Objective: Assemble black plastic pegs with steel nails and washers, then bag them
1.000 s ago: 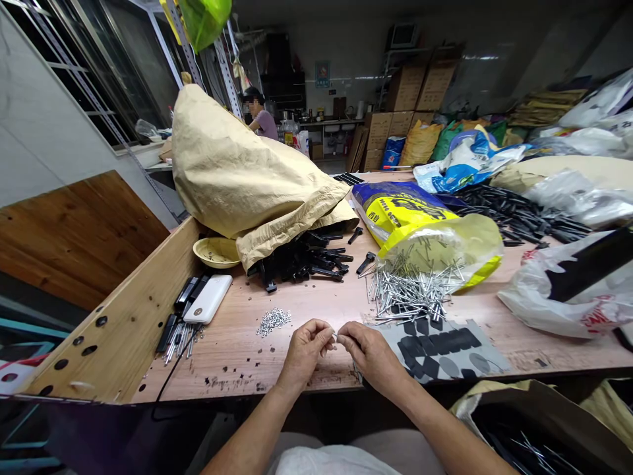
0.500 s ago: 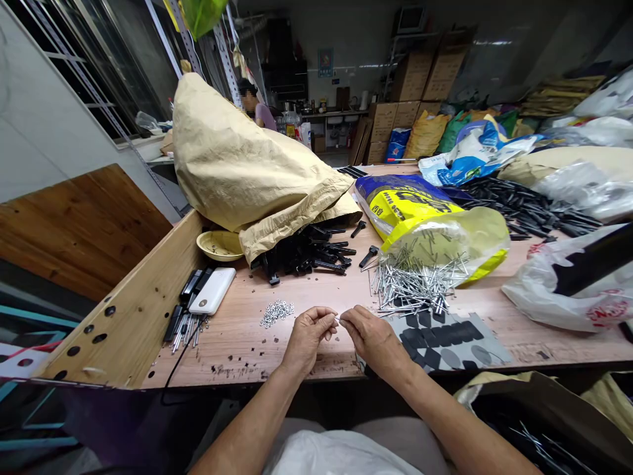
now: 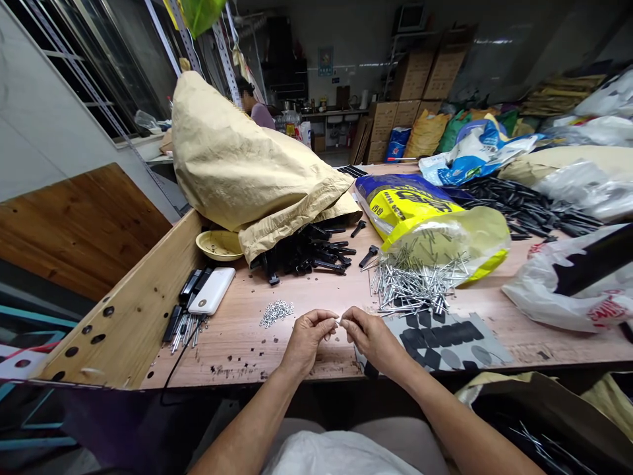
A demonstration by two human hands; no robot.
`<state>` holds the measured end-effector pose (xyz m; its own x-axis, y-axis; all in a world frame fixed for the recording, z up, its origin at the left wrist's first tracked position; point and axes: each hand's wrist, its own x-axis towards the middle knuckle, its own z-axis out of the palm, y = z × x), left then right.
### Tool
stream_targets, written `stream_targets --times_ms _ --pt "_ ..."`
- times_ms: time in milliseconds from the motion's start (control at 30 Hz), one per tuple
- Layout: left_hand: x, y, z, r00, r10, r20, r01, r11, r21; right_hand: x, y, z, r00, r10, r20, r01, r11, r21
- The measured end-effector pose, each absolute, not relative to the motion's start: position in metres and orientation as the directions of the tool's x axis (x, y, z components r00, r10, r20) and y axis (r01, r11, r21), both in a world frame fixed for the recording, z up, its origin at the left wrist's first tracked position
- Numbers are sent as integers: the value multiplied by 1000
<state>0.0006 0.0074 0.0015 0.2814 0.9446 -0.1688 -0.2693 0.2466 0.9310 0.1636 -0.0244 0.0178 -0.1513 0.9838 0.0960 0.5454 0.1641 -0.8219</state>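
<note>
My left hand [image 3: 310, 338] and my right hand [image 3: 368, 335] meet just above the table's front part, fingertips almost touching. Each is closed in a pinch between thumb and fingers. A tiny pale bit shows between the fingertips, too small to name. Left of my left hand lies a small heap of metal nuts [image 3: 277, 313]. Beyond my right hand, long silvery screws [image 3: 413, 285] spill from a yellow and blue bag [image 3: 403, 198]. A grey sheet with black pads [image 3: 440, 340] lies beside and partly behind my right hand.
Black plastic parts [image 3: 316, 254] come out of a large tan sack [image 3: 257, 158]. A yellow bowl [image 3: 220, 245], a white power bank [image 3: 212, 291] with a cable and a wooden side board [image 3: 133, 310] stand left. A white plastic bag [image 3: 578, 284] lies right. A person [image 3: 260, 113] is behind.
My two hands keep their pinch in almost the same place, and my right fingertips have shifted slightly. The person in the background has turned or leaned a little.
</note>
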Motion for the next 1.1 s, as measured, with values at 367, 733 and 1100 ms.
stream_targets --times_ms 367,733,1100 --pt "4 6 1 275 955 -110 -200 168 965 169 -28 17 -221 972 84 461 180 -869" --pt "5 7 7 308 932 -189 -240 268 933 163 -28 13 -149 986 69 415 126 -901" --pt "5 2 5 282 951 -129 -213 194 958 159 -32 -6 -83 996 30 233 49 -971"
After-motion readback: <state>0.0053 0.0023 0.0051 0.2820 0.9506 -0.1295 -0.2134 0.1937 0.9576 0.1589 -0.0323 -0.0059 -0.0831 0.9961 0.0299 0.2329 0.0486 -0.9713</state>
